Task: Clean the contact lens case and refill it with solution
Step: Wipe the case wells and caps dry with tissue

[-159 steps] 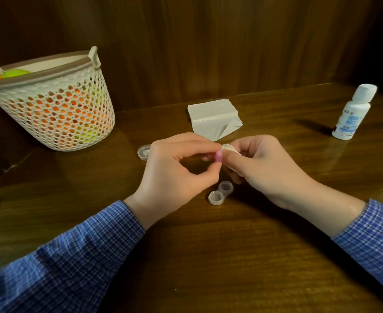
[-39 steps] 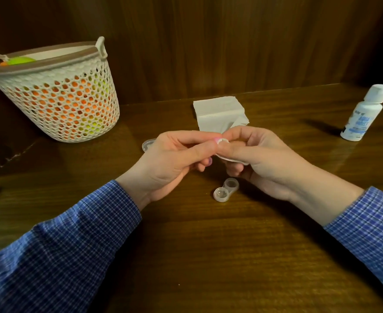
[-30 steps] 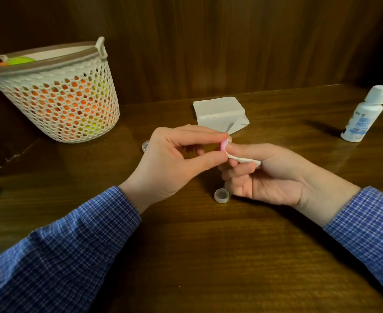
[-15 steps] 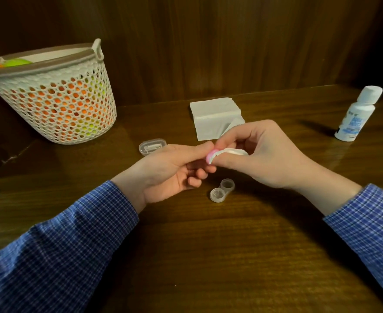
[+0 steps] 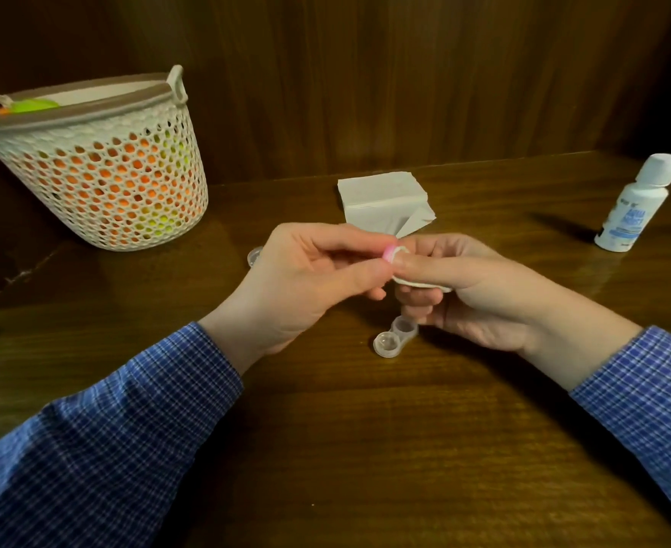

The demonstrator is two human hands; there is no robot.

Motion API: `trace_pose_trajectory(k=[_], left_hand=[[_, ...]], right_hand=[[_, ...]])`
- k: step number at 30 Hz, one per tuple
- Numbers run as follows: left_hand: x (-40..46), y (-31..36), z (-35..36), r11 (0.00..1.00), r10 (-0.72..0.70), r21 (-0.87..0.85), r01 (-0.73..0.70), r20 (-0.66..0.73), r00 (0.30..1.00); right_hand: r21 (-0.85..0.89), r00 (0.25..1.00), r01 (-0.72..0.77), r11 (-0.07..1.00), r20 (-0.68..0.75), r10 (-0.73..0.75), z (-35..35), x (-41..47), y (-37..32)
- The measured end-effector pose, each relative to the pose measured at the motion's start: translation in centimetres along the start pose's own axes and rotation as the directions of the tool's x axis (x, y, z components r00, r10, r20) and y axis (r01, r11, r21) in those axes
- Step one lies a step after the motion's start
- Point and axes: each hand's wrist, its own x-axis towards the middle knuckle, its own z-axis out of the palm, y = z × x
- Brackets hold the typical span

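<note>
On the dark wooden table (image 5: 365, 448), my left hand (image 5: 302, 278) has turned the pinched pink cap (image 5: 390, 253) back upright; my right hand (image 5: 472, 286) pinches the wipe (image 5: 421, 284) against it, so the case (image 5: 395, 337) below waits unfilled.

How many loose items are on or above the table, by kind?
Basket: 1
Solution bottle: 1
Tissue stack: 1
Lens case base: 1
Pink cap: 1
Wiping tissue: 1
Clear container: 1
Total: 7
</note>
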Motion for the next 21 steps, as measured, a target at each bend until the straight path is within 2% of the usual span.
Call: trace_pose_trajectory(k=[2, 4, 6, 8, 9, 10, 11, 12, 13, 14, 16, 18, 21], left_hand=[[-0.2, -0.2, 0.0, 0.968, 0.163, 0.195, -0.159, -0.004, 0.987], [-0.3, -0.4, 0.0, 0.879, 0.289, 0.393, -0.269, 0.010, 0.957], [-0.5, -0.6, 0.1, 0.789, 0.380, 0.512, -0.341, 0.029, 0.924], [-0.6, -0.8, 0.2, 0.781, 0.380, 0.535, -0.324, 0.004, 0.925], [-0.5, -0.8, 0.2, 0.837, 0.322, 0.480, -0.261, -0.047, 0.945], [-0.3, -0.7, 0.1, 0.921, 0.212, 0.357, -0.154, -0.130, 0.968], [0.0, -0.6, 0.0, 0.987, 0.044, 0.160, -0.011, -0.207, 0.977], [0.4, -0.5, -0.1, 0.988, -0.153, -0.037, 0.149, -0.222, 0.963], [0.7, -0.4, -0.2, 0.940, -0.324, -0.169, 0.297, -0.169, 0.931], [0.9, -0.5, -0.3, 0.885, -0.439, -0.216, 0.413, -0.090, 0.894], [1.1, -0.7, -0.4, 0.813, -0.532, -0.240, 0.530, 0.062, 0.844], [1.0, -0.8, -0.4, 0.775, -0.540, -0.286, 0.564, 0.165, 0.825], [0.8, -1.1, -0.3, 0.734, -0.506, -0.394, 0.554, 0.228, 0.832]], right_hand=[[0.215, 0.985, -0.156, 0.964, 0.111, 0.134, -0.1, 0.0, 0.1], [0.342, 0.964, -0.247, 0.907, 0.187, 0.191, -0.4, 0.0, 0.3], [0.364, 0.961, -0.256, 0.896, 0.198, 0.194, -0.4, 0.0, 0.3], [0.263, 0.981, -0.179, 0.948, 0.120, 0.152, -0.4, 0.0, -0.1], [0.156, 0.993, -0.112, 0.981, 0.051, 0.105, -0.3, 0.0, -0.4], [0.022, 0.999, -0.037, 0.999, -0.020, 0.037, -0.2, 0.0, -0.6], [-0.118, 0.996, 0.037, 0.992, -0.079, -0.046, -0.1, -0.1, -0.8], [-0.245, 0.984, 0.102, 0.964, -0.119, -0.134, -0.1, -0.1, -1.0], [-0.348, 0.966, 0.154, 0.925, -0.142, -0.215, -0.2, -0.2, -1.0], [-0.431, 0.948, 0.194, 0.881, -0.150, -0.282, -0.3, -0.3, -1.0], [-0.575, 0.922, 0.220, 0.788, -0.142, -0.361, -0.4, -0.3, -0.9], [-0.656, 0.919, 0.212, 0.725, -0.118, -0.376, -0.3, -0.3, -0.7], [-0.614, 0.915, 0.239, 0.752, -0.117, -0.386, -0.2, -0.3, -0.5]])
